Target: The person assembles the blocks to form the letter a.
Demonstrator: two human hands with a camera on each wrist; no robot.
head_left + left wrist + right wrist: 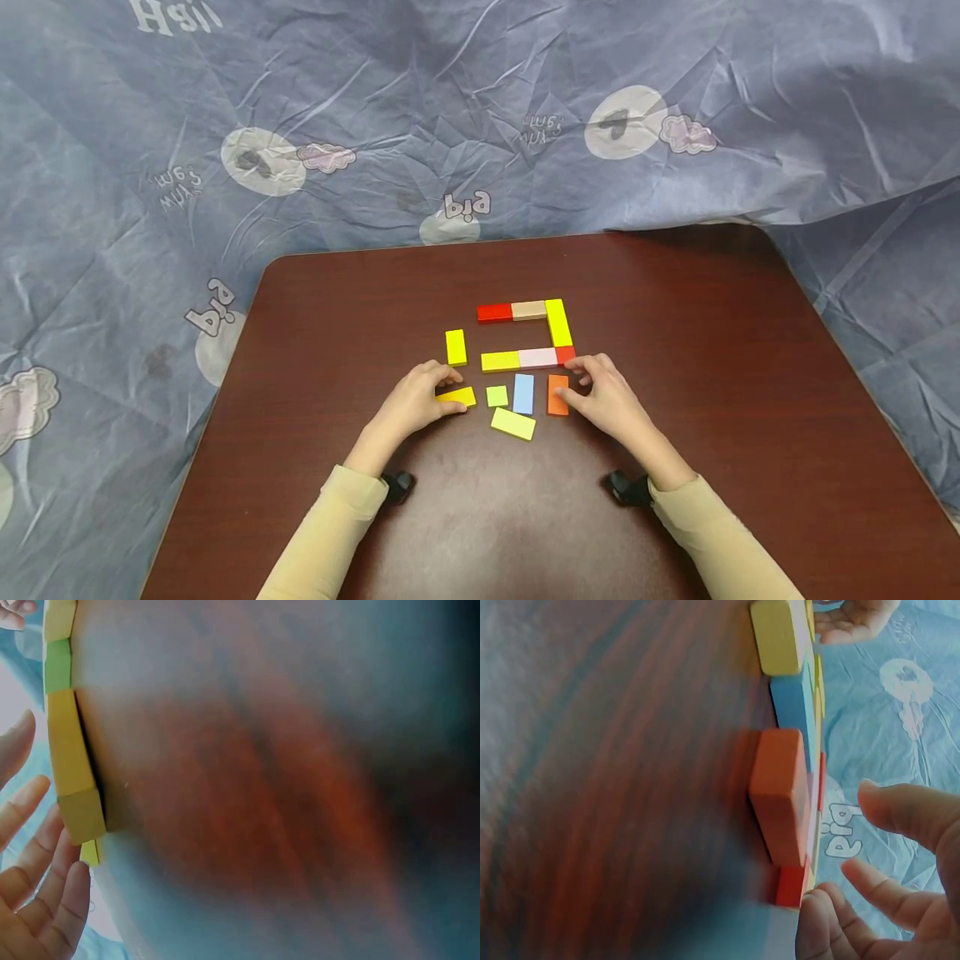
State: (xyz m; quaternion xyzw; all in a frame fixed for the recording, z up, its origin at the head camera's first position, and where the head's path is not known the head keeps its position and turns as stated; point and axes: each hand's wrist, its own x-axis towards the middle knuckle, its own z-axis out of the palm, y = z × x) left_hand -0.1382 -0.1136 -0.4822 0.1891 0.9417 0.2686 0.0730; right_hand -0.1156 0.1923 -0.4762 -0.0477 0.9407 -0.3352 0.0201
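Note:
In the head view my left hand (411,402) hovers around a yellow block (459,397), thumb on its near side and fingers beyond it. The left wrist view shows those fingers (28,874) loosely spread, not closed on the yellow block (73,750). My right hand (609,400) is over the right side of an orange block (557,395), its fingertips close to a red block (565,356). From the right wrist, thumb and fingers stand apart with the orange block (776,787) free of them. Whether any fingertip touches a block I cannot tell.
Red (494,313), tan (528,311), yellow (558,323), red, pink (537,358) and yellow blocks (499,362) form a three-sided outline. Nearby lie a yellow block (456,347), green block (497,396), blue block (523,393) and pale yellow block (513,423) on the brown table (517,517).

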